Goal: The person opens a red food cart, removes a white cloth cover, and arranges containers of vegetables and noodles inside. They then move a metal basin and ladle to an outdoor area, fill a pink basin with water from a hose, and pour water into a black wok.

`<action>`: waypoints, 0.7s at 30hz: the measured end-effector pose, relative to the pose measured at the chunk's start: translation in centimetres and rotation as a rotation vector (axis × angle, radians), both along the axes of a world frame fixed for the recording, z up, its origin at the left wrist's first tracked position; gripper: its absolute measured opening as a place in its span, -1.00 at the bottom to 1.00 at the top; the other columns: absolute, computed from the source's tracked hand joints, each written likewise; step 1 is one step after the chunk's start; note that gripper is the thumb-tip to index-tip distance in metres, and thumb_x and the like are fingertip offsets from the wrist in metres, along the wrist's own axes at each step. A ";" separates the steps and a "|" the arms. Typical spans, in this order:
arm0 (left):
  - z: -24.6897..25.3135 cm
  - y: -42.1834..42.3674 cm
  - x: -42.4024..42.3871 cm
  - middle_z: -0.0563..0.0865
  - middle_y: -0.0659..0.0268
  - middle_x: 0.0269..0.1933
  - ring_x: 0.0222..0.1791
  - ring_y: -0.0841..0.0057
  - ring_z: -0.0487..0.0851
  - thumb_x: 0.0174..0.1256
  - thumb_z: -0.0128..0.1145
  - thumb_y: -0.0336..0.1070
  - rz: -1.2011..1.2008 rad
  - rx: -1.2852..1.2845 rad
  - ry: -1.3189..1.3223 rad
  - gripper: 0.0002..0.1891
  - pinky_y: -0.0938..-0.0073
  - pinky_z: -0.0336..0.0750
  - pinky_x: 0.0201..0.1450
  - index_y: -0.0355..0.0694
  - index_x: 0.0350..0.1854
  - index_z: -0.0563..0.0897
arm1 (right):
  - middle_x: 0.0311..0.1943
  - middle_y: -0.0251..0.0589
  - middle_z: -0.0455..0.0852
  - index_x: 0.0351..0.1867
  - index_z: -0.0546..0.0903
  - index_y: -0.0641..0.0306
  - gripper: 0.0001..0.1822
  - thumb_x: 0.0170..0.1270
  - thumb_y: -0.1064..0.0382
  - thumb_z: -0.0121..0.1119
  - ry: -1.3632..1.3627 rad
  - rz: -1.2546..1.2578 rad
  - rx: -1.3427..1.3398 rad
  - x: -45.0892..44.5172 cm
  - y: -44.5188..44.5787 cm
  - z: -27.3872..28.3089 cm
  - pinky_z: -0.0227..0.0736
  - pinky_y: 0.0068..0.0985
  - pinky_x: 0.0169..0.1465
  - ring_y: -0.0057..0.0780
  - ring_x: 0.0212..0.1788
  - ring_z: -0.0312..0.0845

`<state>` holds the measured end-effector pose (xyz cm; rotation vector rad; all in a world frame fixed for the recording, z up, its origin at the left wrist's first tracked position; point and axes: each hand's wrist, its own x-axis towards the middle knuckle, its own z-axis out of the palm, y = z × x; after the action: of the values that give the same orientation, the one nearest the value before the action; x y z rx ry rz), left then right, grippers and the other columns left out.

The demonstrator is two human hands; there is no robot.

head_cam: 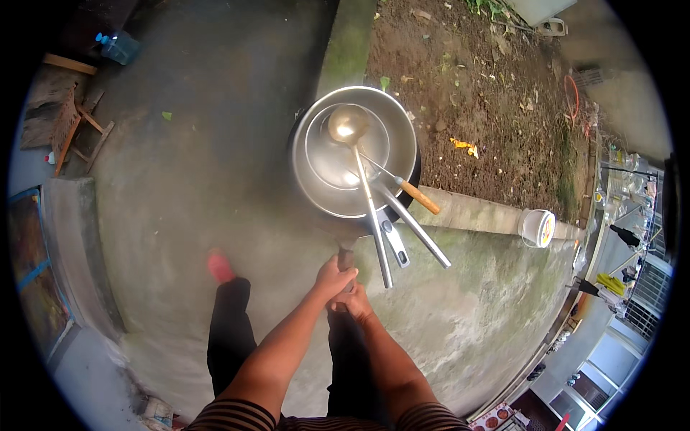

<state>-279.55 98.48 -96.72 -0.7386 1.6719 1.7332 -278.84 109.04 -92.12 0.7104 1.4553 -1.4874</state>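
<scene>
My left hand (333, 278) and my right hand (353, 301) are both closed around the dark handle (346, 264) of a large wok, held out in front of me. Inside the wok, whose dark edge (416, 175) shows at the right, rests a wide silver metal basin (310, 188). A metal ladle (347, 126) lies in the basin with its long handle over the rim towards me. Beside it are a utensil with a wooden handle (419, 196), a tubular metal handle (420, 234) and a flat metal handle with a slot (396, 245). What those handles belong to is partly hidden.
Concrete ground surrounds my feet. A low concrete curb (463, 207) borders a soil bed (501, 118) ahead and right; a white bucket (536, 228) stands by it. At left are a wooden chair (75, 126), a plastic bottle (119, 48) and a low wall (73, 231).
</scene>
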 end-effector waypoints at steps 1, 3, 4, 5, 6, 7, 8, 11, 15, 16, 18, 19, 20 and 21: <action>-0.5 -0.3 0.7 0.67 0.04 -0.17 -0.11 0.19 0.65 0.02 0.21 -0.12 -0.012 -0.003 0.005 -0.48 0.34 0.49 -0.03 -0.35 0.00 0.47 | -0.58 -0.19 0.58 -0.24 0.50 0.38 -0.68 -0.15 0.50 0.13 -0.008 -0.015 0.001 -0.2 -0.4 0.3 0.41 -0.56 -0.55 -0.45 -0.62 0.52; -0.5 -1.0 2.3 0.67 0.03 -0.11 -0.05 0.18 0.63 0.04 0.21 -0.09 -0.026 -0.007 -0.006 -0.41 0.33 0.47 0.03 -0.34 0.10 0.43 | -0.58 -0.17 0.61 -0.31 0.54 0.42 -0.76 -0.10 0.46 0.18 -0.020 -0.047 0.007 -0.3 -0.6 0.8 0.46 -0.56 -0.48 -0.43 -0.56 0.56; -0.2 -1.6 3.2 0.66 0.04 -0.09 -0.04 0.19 0.63 0.05 0.20 -0.09 -0.029 -0.008 -0.022 -0.39 0.33 0.47 0.04 -0.34 0.13 0.41 | -0.57 -0.15 0.61 -0.28 0.54 0.43 -0.73 -0.11 0.46 0.20 -0.030 -0.044 -0.017 -0.3 -0.7 0.7 0.47 -0.54 -0.49 -0.43 -0.57 0.56; 0.1 -2.3 4.0 0.66 0.04 -0.07 -0.03 0.21 0.63 0.05 0.19 -0.09 -0.030 -0.010 -0.036 -0.36 0.33 0.46 0.05 -0.33 0.17 0.39 | -0.57 -0.17 0.60 -0.25 0.53 0.41 -0.71 -0.10 0.47 0.19 -0.046 -0.048 0.017 0.2 -1.0 0.3 0.46 -0.54 -0.51 -0.44 -0.59 0.55; 0.7 -3.2 4.6 0.67 0.09 -0.09 -0.05 0.27 0.64 0.07 0.21 -0.08 -0.002 -0.001 -0.085 -0.38 0.35 0.48 0.05 -0.29 0.17 0.41 | -0.57 -0.18 0.59 -0.22 0.52 0.39 -0.69 -0.09 0.47 0.17 -0.060 -0.058 0.049 0.4 -1.7 0.2 0.46 -0.53 -0.53 -0.45 -0.61 0.54; 1.0 -4.4 5.3 0.68 0.09 -0.09 -0.06 0.30 0.65 0.07 0.22 -0.08 -0.020 -0.021 -0.080 -0.39 0.37 0.48 0.04 -0.28 0.16 0.42 | -0.56 -0.20 0.58 -0.18 0.50 0.37 -0.67 -0.09 0.48 0.16 -0.073 -0.064 0.081 0.6 -2.4 -0.1 0.45 -0.53 -0.55 -0.45 -0.63 0.54; 1.4 -5.7 6.1 0.68 0.10 -0.09 -0.07 0.32 0.65 0.07 0.23 -0.08 -0.038 -0.041 -0.075 -0.40 0.38 0.48 0.04 -0.27 0.16 0.43 | -0.53 -0.18 0.59 -0.18 0.51 0.39 -0.63 -0.12 0.45 0.21 -0.121 -0.061 0.173 0.7 -3.1 -0.4 0.48 -0.49 -0.49 -0.40 -0.57 0.58; 2.9 -10.1 7.7 0.69 0.14 -0.11 -0.10 0.39 0.66 0.10 0.25 -0.12 -0.058 -0.057 -0.034 -0.46 0.40 0.50 0.01 -0.25 0.12 0.48 | -0.50 -0.17 0.62 -0.14 0.45 0.40 -0.58 -0.10 0.40 0.28 0.018 0.041 0.340 2.8 -3.4 -3.8 0.52 -0.44 -0.48 -0.37 -0.55 0.59; 4.3 -15.9 9.6 0.69 0.18 -0.14 -0.15 0.47 0.66 0.14 0.22 -0.25 -0.002 -0.032 0.003 -0.55 0.47 0.52 -0.06 -0.28 0.09 0.50 | -0.39 -0.14 0.64 -0.03 0.45 0.29 -0.45 -0.16 0.34 0.34 0.249 0.183 0.688 4.3 -2.8 -5.8 0.51 -0.46 -0.34 -0.40 -0.43 0.62; 5.4 -17.9 9.8 0.68 0.19 -0.15 -0.18 0.52 0.65 0.15 0.21 -0.29 0.028 -0.022 0.004 -0.56 0.53 0.53 -0.09 -0.30 0.09 0.49 | -0.30 -0.09 0.64 0.04 0.43 0.29 -0.37 -0.17 0.27 0.36 0.388 0.191 0.769 3.8 -3.9 -4.5 0.48 -0.42 -0.16 -0.28 -0.26 0.62; 7.0 -21.8 9.9 0.67 0.21 -0.15 -0.23 0.57 0.64 0.18 0.17 -0.37 0.024 -0.028 0.006 -0.59 0.59 0.53 -0.18 -0.33 0.09 0.47 | -0.11 0.08 0.60 0.16 0.33 0.24 -0.26 -0.17 0.21 0.32 0.261 0.270 0.846 2.0 -5.8 -1.4 0.40 -0.27 0.02 -0.01 -0.02 0.53; 7.3 -23.2 10.5 0.67 0.20 -0.15 -0.24 0.58 0.64 0.19 0.16 -0.38 0.020 -0.031 0.005 -0.59 0.59 0.52 -0.20 -0.33 0.10 0.47 | -0.03 0.11 0.57 0.22 0.26 0.20 -0.19 -0.18 0.22 0.29 0.177 0.309 0.860 1.2 -6.1 0.2 0.38 -0.21 0.07 0.05 0.05 0.48; 7.6 -24.6 11.0 0.67 0.20 -0.15 -0.24 0.58 0.64 0.20 0.15 -0.38 0.016 -0.035 0.004 -0.59 0.60 0.52 -0.23 -0.34 0.11 0.46 | -0.04 0.12 0.57 0.22 0.26 0.20 -0.20 -0.17 0.22 0.29 0.180 0.338 0.884 1.2 -5.9 0.8 0.38 -0.21 0.07 0.06 0.05 0.48; 7.0 -26.1 11.3 0.67 0.20 -0.15 -0.25 0.59 0.64 0.20 0.13 -0.39 0.005 -0.033 0.012 -0.59 0.60 0.51 -0.26 -0.34 0.11 0.46 | -0.04 0.13 0.57 0.22 0.26 0.21 -0.21 -0.16 0.21 0.28 0.186 0.357 0.914 0.9 -5.9 0.8 0.38 -0.21 0.07 0.07 0.04 0.48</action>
<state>-268.30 72.36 -89.74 -0.7490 1.7117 1.7205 -277.94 103.14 -91.30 0.7797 2.2879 -0.5737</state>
